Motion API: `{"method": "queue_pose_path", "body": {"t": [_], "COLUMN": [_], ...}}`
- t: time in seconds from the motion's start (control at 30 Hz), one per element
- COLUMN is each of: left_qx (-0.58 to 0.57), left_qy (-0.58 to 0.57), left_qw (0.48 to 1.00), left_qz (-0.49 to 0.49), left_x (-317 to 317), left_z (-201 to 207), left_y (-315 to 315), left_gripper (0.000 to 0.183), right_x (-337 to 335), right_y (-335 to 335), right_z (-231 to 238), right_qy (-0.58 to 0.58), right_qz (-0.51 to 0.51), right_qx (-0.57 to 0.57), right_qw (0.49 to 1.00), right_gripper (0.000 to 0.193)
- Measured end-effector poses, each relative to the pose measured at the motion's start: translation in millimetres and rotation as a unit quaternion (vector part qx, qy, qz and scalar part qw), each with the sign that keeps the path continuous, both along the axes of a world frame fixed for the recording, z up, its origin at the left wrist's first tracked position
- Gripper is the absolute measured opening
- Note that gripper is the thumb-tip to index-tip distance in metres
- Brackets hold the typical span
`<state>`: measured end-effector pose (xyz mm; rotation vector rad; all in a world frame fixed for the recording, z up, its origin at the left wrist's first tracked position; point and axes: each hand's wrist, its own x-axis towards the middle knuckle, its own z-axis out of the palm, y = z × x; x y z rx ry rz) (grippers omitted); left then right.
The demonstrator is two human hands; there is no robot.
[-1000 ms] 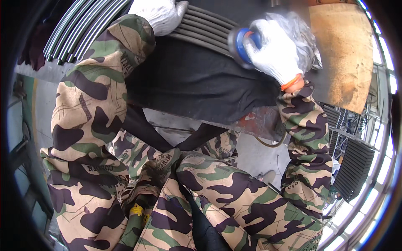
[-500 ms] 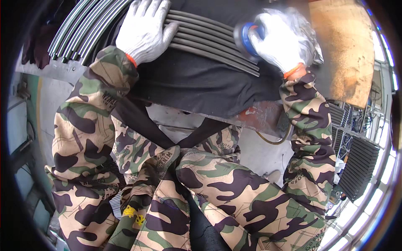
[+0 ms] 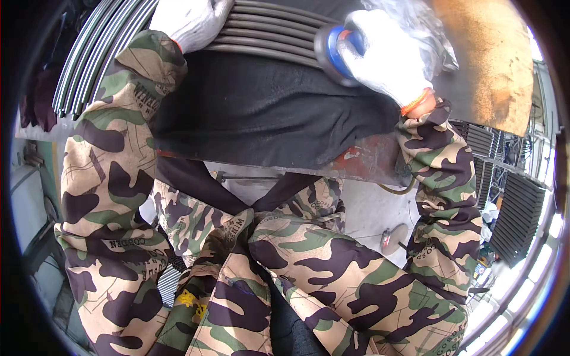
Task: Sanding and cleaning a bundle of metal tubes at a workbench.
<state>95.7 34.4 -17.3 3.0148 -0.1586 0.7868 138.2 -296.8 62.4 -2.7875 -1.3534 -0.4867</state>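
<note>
My left hand (image 3: pixel 191 22), in a white knit glove, lies on the left part of a row of grey metal rods (image 3: pixel 267 37). Its thumb stands apart, while the upper edge of the picture cuts off the other fingers. At the right part of the same rods, my gloved right hand (image 3: pixel 389 62) is closed around a blue, round-bodied disc sander (image 3: pixel 338 54). The sander's grey disc rests on or right over the rods; its underside is hidden. Beneath the rods a black cloth (image 3: pixel 255 113) covers the bench.
More shiny rods (image 3: pixel 98 56) lie in a bundle at the far left. Crumpled silvery sheeting (image 3: pixel 436 41) is behind my right hand, beside a stained wooden board (image 3: pixel 496 71). The bench's worn front edge (image 3: pixel 368 160) runs before my lap. Dark racked bars (image 3: pixel 516 225) stand at the right.
The rods, bench and left hand appear higher in the picture, and the left hand's fingers have passed out of view. The sander has shifted left along the rods, covering their right ends.
</note>
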Motion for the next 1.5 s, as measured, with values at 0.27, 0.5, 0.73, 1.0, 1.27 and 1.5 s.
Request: {"method": "queue_pose_path", "body": {"t": [0.27, 0.5, 0.73, 1.0, 1.27, 1.5], "left_qx": [0.001, 0.073, 0.069, 0.002, -0.005, -0.016], "left_qy": [0.034, -0.016, 0.013, -0.004, 0.002, 0.000], "left_qw": [0.999, 0.997, 0.997, 1.000, 1.000, 1.000], "left_qz": [0.015, -0.034, -0.025, -0.001, 0.018, 0.009], "left_x": [-26, -51, -62, -21, -6, -40], "left_z": [3, -16, -17, -3, 4, 1], "left_y": [-6, 0, 4, -6, -9, -16], "left_gripper": [0.065, 0.058, 0.059, 0.057, 0.061, 0.066], "right_x": [16, 20, 4, -16, -10, -6], "right_y": [-4, -7, 12, 17, 53, 66], "right_z": [-2, -12, 5, 17, 22, 19], "right_qy": [-0.054, -0.035, -0.023, -0.008, -0.005, -0.058], "right_qz": [0.022, -0.023, 0.025, -0.005, 0.048, 0.071], "right_qx": [-0.006, 0.004, 0.008, 0.004, 0.023, 0.013], "right_qw": [0.998, 0.999, 0.999, 1.000, 0.999, 0.996], "right_gripper": [0.033, 0.033, 0.025, 0.027, 0.026, 0.023]}}
